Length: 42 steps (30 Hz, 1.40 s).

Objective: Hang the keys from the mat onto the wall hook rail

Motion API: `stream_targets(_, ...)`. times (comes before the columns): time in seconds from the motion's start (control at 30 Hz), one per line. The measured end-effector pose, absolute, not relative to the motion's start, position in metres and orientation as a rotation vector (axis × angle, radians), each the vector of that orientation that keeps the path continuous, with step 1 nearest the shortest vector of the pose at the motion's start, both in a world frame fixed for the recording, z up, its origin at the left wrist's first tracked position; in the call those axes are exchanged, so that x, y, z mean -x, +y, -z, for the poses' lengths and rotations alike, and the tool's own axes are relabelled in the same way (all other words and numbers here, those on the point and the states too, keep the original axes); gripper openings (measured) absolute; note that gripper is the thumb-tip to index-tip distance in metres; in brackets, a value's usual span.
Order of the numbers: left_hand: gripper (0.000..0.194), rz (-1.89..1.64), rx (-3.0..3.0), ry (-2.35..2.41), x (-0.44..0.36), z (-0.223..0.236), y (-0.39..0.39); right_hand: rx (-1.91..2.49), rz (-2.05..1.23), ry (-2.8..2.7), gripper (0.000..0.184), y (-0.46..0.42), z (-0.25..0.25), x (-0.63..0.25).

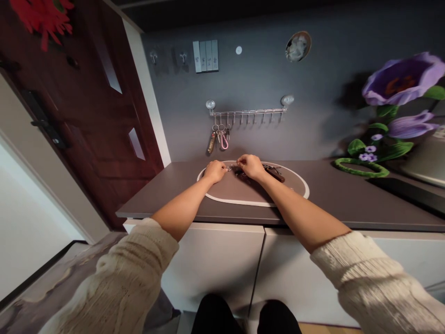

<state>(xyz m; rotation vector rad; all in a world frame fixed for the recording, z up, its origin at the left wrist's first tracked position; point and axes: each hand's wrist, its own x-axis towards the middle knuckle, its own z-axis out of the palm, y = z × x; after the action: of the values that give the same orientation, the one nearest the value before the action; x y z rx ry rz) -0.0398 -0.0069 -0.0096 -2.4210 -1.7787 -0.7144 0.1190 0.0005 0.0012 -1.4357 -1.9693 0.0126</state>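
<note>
Both hands rest on an oval grey mat with a white rim, on a dark countertop. My left hand is closed in a pinch on a small metal key ring between the two hands. My right hand is closed over a bunch of keys with a brown leather fob that lies on the mat to its right. The ring itself is tiny and mostly hidden by my fingers.
A chrome hook rail on the grey wall holds key rings at its left end. Purple artificial flowers stand at the right. A dark wooden door is at the left, white cabinet doors are below.
</note>
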Motion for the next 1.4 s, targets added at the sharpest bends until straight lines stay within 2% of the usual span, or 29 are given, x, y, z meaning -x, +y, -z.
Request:
stream_targets(0.4,0.027,0.592,2.391,-1.771,0.039,0.011,-0.001,1.437,-0.015,-1.949,0.014,0.002,-0.001,-0.118)
stream_targets(0.77,0.028,0.654,2.340,-1.829,0.040,0.013,0.000,1.459,-0.012,-1.963,0.017,-0.004,-0.005,-0.118)
stream_targets(0.9,0.027,0.870,2.360,-1.875,0.041,0.012,0.005,1.435,-0.019,-1.971,0.017,-0.005,-0.006,-0.118)
stream_targets(1.13,0.025,1.624,2.406,-1.844,0.035,0.006,0.001,1.348,-0.112,-1.914,0.018,-0.005,-0.007,-0.118)
stream_targets(1.27,0.023,1.879,2.478,-1.706,0.032,0.003,-0.004,1.243,-0.363,-1.772,0.021,-0.005,-0.009,-0.117)
stream_targets(1.4,0.021,1.925,2.489,-1.643,0.031,0.001,-0.006,1.086,-0.654,-1.624,0.021,-0.007,-0.012,-0.114)
